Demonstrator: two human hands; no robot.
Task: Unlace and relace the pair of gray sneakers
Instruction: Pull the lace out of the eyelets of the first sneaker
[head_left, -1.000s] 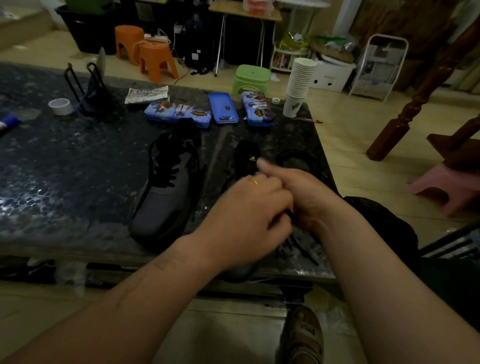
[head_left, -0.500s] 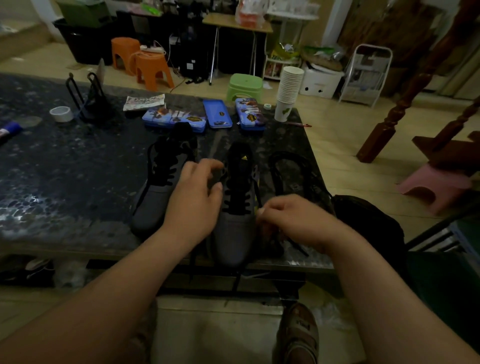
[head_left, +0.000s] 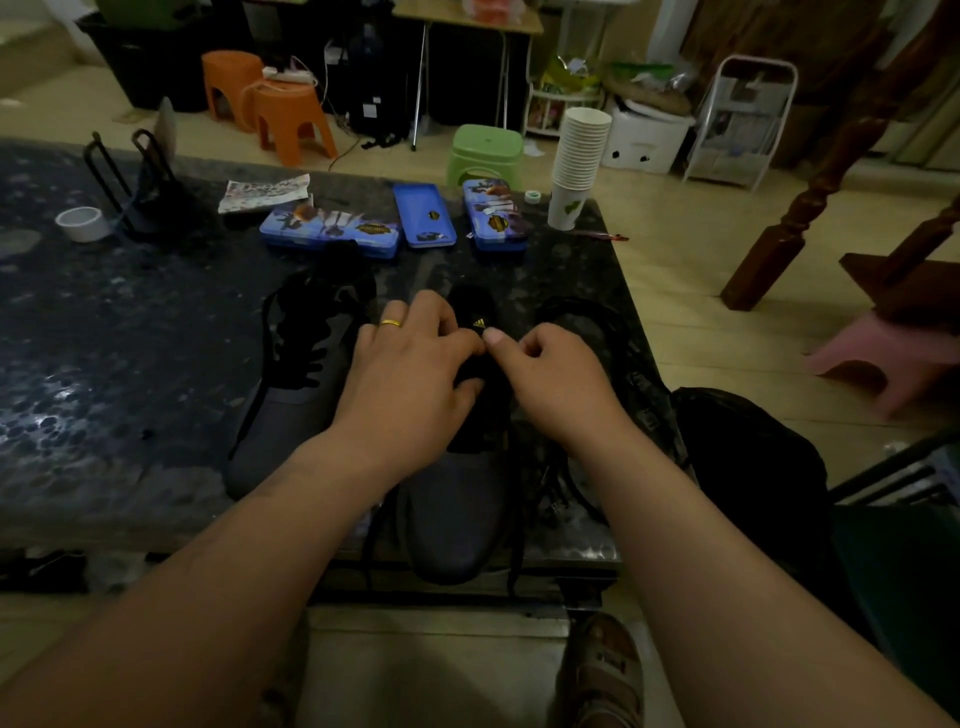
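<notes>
Two sneakers sat side by side on the bench (head_left: 104, 364), toes toward the near edge: the left sneaker (head_left: 291, 415) and, just beside it, the right sneaker (head_left: 457, 519). The left hand (head_left: 410, 374) and right hand (head_left: 556, 379) were both on the right sneaker's tongue. A loose lace (head_left: 618, 364) lay to its right. Behind the sneakers was a row of tins (head_left: 423, 215), with a cup stack (head_left: 579, 161) at the far right corner and a tape roll (head_left: 83, 223) way off left.
</notes>
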